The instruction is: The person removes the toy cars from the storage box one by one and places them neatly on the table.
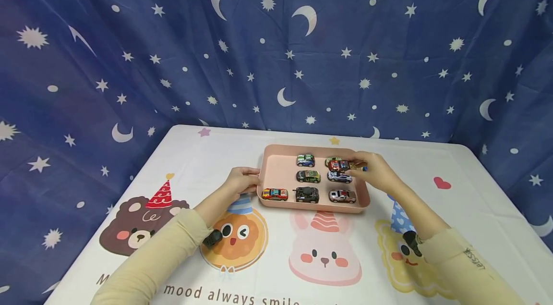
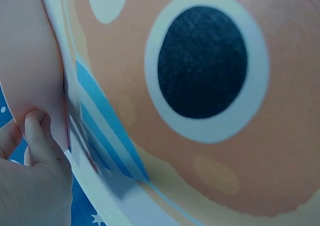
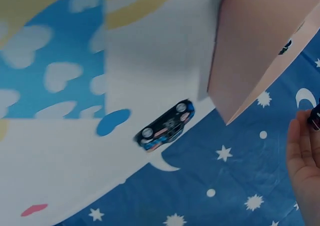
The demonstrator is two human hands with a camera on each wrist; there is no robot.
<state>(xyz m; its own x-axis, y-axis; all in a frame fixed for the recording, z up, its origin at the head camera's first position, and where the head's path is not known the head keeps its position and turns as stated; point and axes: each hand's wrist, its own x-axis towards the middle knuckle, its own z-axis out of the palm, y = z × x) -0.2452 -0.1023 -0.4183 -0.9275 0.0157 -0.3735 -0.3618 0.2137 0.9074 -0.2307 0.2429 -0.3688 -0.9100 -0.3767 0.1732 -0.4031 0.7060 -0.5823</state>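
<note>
My left hand [image 1: 242,182] grips the left rim of a shallow pink tray [image 1: 276,163]; in the left wrist view its thumb and fingers pinch the tray wall [image 2: 37,81]. Over the tray's right side, my right hand [image 1: 376,169] holds a red toy car [image 1: 339,165] by its fingertips. That car partly covers a greenish toy car [image 1: 330,161] and sits just above a white-and-blue one [image 1: 339,178]. Also in the tray are a green-and-white car [image 1: 306,160], a yellow-green car [image 1: 308,176], a black car [image 1: 307,194], a red-and-yellow car [image 1: 275,194] and a silver car [image 1: 342,196].
Another toy car, dark and blue [image 3: 166,126], lies on the table to the right of the tray, mostly hidden behind my right hand in the head view. A white cloth with cartoon prints [image 1: 268,257] covers the table. Behind it hangs a blue star-patterned curtain [image 1: 242,89].
</note>
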